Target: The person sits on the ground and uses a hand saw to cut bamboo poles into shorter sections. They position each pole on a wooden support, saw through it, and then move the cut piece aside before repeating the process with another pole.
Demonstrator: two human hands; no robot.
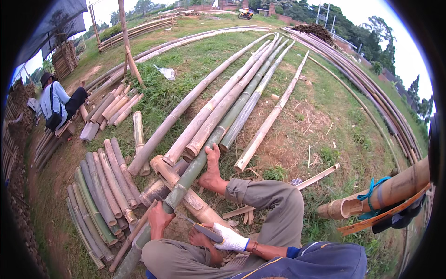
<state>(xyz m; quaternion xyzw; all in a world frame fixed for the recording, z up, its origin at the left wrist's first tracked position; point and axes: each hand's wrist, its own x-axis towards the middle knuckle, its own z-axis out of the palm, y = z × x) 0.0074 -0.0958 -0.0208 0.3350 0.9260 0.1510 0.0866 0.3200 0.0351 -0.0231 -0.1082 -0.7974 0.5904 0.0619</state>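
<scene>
A long green bamboo pole (186,179) runs from the lower left away up the grass, lying across a thick tan bamboo support (200,207). My bare left hand (160,219) is closed round this pole, just on the near side of the support. In a white glove, my right hand (231,239) grips the grey handle of a handsaw (207,232). Its thin blade points up and left, with the tip close to the pole beside my left hand; whether it touches, I cannot tell. One bare foot (213,173) presses against the pole beyond the support.
Cut bamboo lengths (100,200) lie stacked at my left. Several long poles (200,102) stretch ahead, with a split pole (274,116) to their right. At the right rim hangs a bamboo tube (353,204) tied with blue cord. A person (58,100) sits at the far left.
</scene>
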